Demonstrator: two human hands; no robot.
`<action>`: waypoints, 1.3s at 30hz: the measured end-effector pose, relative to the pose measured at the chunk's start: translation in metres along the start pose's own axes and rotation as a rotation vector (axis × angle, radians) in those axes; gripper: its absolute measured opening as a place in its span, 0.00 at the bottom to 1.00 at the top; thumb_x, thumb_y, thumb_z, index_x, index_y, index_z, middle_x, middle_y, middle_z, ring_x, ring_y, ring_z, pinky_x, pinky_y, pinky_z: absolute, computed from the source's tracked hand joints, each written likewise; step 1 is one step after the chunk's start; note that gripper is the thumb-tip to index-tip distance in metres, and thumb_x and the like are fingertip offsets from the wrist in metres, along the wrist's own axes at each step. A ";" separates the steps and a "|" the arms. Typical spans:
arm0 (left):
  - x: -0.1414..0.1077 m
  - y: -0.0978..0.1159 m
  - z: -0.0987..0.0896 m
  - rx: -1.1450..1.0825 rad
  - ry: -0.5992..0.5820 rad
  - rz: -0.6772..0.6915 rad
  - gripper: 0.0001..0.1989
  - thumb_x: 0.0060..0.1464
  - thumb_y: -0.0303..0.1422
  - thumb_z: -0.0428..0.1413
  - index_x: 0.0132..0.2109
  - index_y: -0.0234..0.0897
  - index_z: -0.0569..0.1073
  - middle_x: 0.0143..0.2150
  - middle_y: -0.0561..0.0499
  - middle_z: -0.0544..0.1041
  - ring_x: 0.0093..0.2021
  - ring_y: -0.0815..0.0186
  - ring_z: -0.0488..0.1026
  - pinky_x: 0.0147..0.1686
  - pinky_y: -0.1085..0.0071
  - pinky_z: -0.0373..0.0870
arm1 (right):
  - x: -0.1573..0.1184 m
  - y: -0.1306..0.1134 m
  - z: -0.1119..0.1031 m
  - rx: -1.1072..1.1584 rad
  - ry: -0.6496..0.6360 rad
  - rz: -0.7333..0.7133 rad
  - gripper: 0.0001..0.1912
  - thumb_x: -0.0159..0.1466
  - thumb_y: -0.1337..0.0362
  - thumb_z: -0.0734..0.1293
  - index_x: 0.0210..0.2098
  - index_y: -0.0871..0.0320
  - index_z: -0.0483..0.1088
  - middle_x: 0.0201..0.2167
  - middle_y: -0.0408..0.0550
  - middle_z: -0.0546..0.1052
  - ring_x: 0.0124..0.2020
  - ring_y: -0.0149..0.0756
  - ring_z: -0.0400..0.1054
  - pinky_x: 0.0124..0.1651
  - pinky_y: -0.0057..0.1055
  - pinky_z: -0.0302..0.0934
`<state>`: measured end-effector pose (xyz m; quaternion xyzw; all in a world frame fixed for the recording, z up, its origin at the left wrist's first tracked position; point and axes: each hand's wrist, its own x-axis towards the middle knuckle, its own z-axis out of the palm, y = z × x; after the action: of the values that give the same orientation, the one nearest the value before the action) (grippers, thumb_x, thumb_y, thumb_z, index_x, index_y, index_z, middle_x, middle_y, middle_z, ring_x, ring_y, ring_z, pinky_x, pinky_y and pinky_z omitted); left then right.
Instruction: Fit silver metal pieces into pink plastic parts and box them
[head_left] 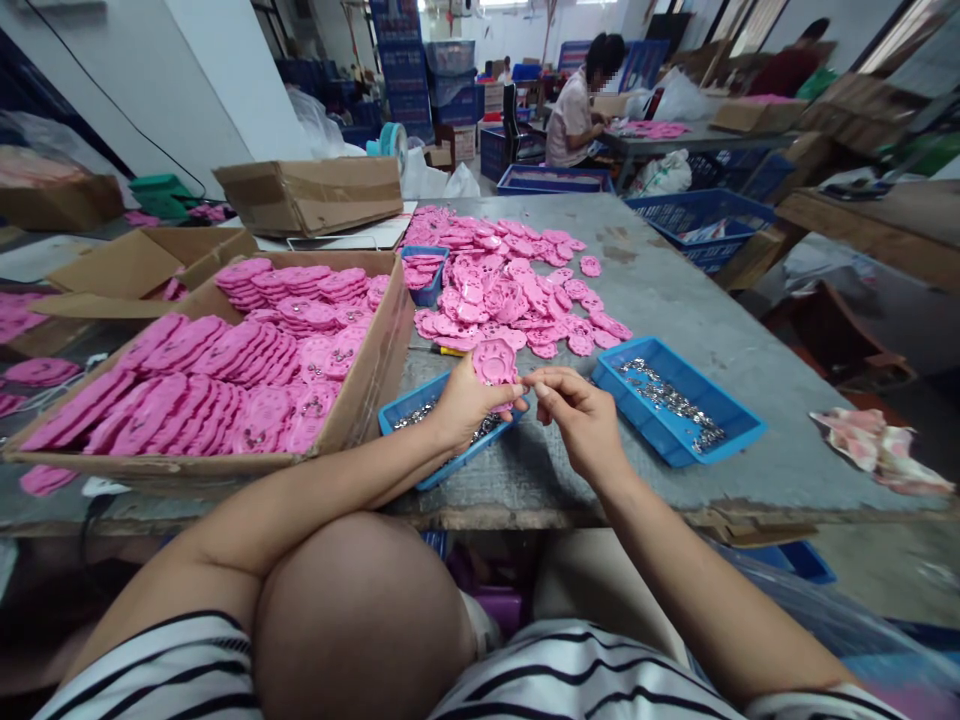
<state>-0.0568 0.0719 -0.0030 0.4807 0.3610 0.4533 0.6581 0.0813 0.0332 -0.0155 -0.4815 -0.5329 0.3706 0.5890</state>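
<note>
My left hand (469, 405) is closed on a pink plastic piece (495, 362) with a scalloped rim, held up above a blue tray (429, 483) of small shiny metal parts (415, 416). Close against its edge, my right hand (574, 410) has thumb and forefinger pinched together. Whatever lies in that pinch is too small to name. To the right of my right hand stands a second blue tray (679, 455), with more small metal parts (671, 400) scattered along its bottom.
A cardboard box (367, 400) of stacked pink pieces stands at the left. Behind my hands spreads a heap of pink pieces (517, 290), beside a small blue basket (427, 295). A crumpled cloth (877, 445) lies at the right edge. Another person (574, 120) sits at a far table.
</note>
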 end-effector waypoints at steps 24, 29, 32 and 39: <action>0.000 0.004 0.000 -0.052 -0.093 -0.009 0.15 0.41 0.32 0.57 0.37 0.36 0.62 0.27 0.54 0.73 0.22 0.67 0.73 0.17 0.74 0.67 | 0.019 -0.003 -0.006 -0.072 -0.164 0.076 0.13 0.57 0.54 0.68 0.24 0.56 0.66 0.28 0.44 0.70 0.27 0.31 0.61 0.31 0.32 0.59; 0.000 0.004 -0.003 -0.158 -0.255 -0.092 0.14 0.48 0.35 0.48 0.42 0.36 0.60 0.28 0.50 0.74 0.22 0.60 0.75 0.15 0.72 0.65 | 0.026 -0.015 -0.016 -0.414 -0.251 -0.193 0.10 0.61 0.61 0.63 0.24 0.56 0.66 0.44 0.52 0.69 0.48 0.42 0.64 0.50 0.42 0.60; 0.000 0.005 -0.003 -0.178 -0.308 -0.106 0.17 0.51 0.35 0.47 0.47 0.35 0.60 0.30 0.49 0.75 0.22 0.61 0.75 0.14 0.73 0.64 | 0.029 -0.020 -0.021 -0.597 -0.354 -0.302 0.10 0.64 0.62 0.60 0.26 0.56 0.65 0.52 0.54 0.67 0.56 0.45 0.59 0.58 0.49 0.55; 0.000 0.006 -0.002 -0.170 -0.397 -0.101 0.20 0.53 0.37 0.46 0.52 0.34 0.60 0.32 0.48 0.77 0.20 0.63 0.74 0.12 0.75 0.62 | 0.036 -0.025 -0.025 -0.749 -0.554 -0.418 0.11 0.65 0.64 0.60 0.26 0.56 0.64 0.60 0.55 0.64 0.61 0.48 0.55 0.61 0.52 0.51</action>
<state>-0.0599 0.0731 0.0019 0.4845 0.2085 0.3448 0.7764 0.1093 0.0564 0.0193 -0.4264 -0.8503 0.1421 0.2739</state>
